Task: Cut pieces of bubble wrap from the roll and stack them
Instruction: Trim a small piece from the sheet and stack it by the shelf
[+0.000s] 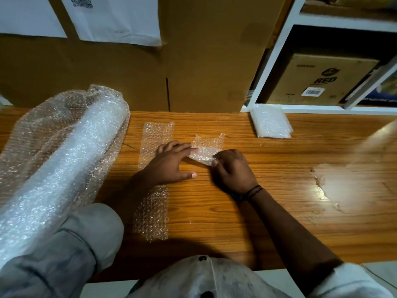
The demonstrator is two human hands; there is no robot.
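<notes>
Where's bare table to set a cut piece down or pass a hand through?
Free: table right of the right hand, from the stack to the near edge; also between strip and right forearm. Crowded: left side, roll beside strip, left hand over it, both hands on the piece.

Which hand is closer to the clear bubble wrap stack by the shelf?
Right. The right hand is front-left of the clear bubble wrap stack; the left hand, farther left.

Pale grey shirt (206, 282), dark buttons (202, 258), left sleeve (64, 244) rolled up; thin dark cords (255, 190) around right wrist
</notes>
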